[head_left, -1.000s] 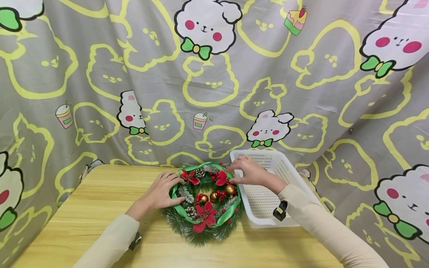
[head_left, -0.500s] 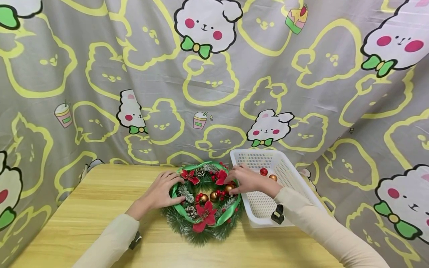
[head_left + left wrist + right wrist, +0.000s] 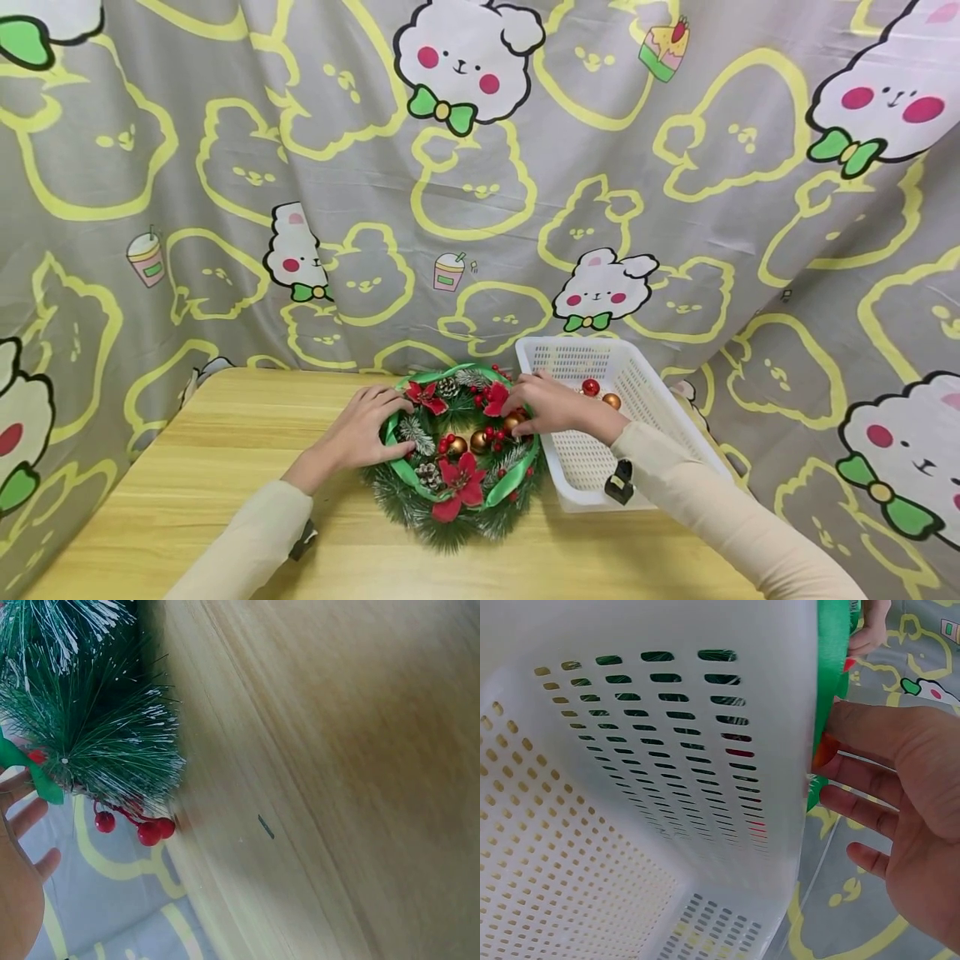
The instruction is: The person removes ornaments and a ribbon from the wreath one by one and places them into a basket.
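Observation:
A green Christmas wreath (image 3: 397,500) lies on the table, trimmed with green ribbon (image 3: 512,483), red flowers (image 3: 459,487), pine cones and berries. My left hand (image 3: 369,427) holds its left side, thumb and fingers spread over the ribbon. On the wreath's right side, my right hand (image 3: 553,407) pinches a gold ball ornament (image 3: 513,421) between thumb and fingers. The right wrist view shows part of that ball (image 3: 826,750) behind the basket's rim, by the ribbon. In the left wrist view, fingers (image 3: 30,817) reach behind the ribbon, near red berries (image 3: 149,832).
A white perforated basket (image 3: 558,487) stands right against the wreath, under my right forearm. Inside it lie a red ball (image 3: 590,387) and a gold ball (image 3: 611,402). Behind the wooden table (image 3: 247,417) hangs a patterned grey curtain (image 3: 480,208).
My right hand has shifted down slightly, its thumb coming onto the gold ball ornament. The balls in the basket, hidden behind this hand before, now show. The left hand stays put.

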`<action>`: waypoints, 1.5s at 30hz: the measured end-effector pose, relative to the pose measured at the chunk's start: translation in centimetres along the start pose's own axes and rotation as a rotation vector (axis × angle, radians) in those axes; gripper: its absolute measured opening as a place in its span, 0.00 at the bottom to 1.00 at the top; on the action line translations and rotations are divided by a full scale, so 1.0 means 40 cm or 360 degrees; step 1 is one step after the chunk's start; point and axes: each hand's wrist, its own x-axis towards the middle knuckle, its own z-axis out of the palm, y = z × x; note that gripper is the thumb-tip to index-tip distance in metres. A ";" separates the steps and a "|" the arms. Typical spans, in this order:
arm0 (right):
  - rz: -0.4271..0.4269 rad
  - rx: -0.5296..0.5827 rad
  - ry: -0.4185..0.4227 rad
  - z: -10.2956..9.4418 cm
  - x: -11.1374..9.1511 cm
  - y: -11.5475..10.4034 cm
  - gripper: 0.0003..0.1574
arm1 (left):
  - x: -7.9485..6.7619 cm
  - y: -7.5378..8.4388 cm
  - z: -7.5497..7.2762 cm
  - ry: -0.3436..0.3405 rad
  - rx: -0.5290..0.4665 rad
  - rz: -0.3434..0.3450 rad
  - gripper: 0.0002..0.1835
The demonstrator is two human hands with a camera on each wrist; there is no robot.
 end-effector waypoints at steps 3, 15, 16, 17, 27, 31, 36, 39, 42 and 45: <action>-0.0020 0.0004 0.0025 -0.005 0.001 -0.001 0.21 | 0.000 -0.001 0.001 -0.0004 0.0004 -0.0004 0.28; -0.0051 0.0044 0.0187 -0.043 0.012 -0.004 0.18 | -0.001 -0.001 0.006 0.0024 0.0005 0.0015 0.28; -0.0050 0.0054 0.0205 -0.049 0.013 -0.004 0.18 | -0.001 -0.001 0.006 0.0033 0.0004 0.0020 0.28; -0.0048 0.0075 0.0221 -0.054 0.015 -0.003 0.18 | -0.001 -0.001 0.006 0.0039 0.0002 0.0022 0.28; 0.0013 0.0157 0.0575 -0.104 0.023 0.051 0.18 | -0.001 -0.004 0.007 0.0013 -0.0016 -0.0009 0.28; 0.0127 0.0203 0.0781 -0.122 0.017 0.096 0.19 | -0.001 -0.005 0.010 0.0032 -0.0002 0.0004 0.28; 0.0285 0.0182 0.0964 -0.129 0.006 0.152 0.20 | -0.001 -0.003 0.008 0.0030 0.0005 -0.0004 0.28; 0.0387 0.0133 0.1020 -0.121 0.001 0.186 0.20 | -0.001 -0.001 0.006 0.0025 -0.0003 -0.0004 0.28; 0.0492 0.0091 0.1038 -0.106 -0.004 0.219 0.22 | 0.000 0.000 0.005 0.0018 -0.0007 -0.0004 0.28; 0.0600 0.0082 0.1026 -0.088 -0.010 0.247 0.23 | -0.001 0.001 0.006 0.0018 -0.0003 0.0002 0.29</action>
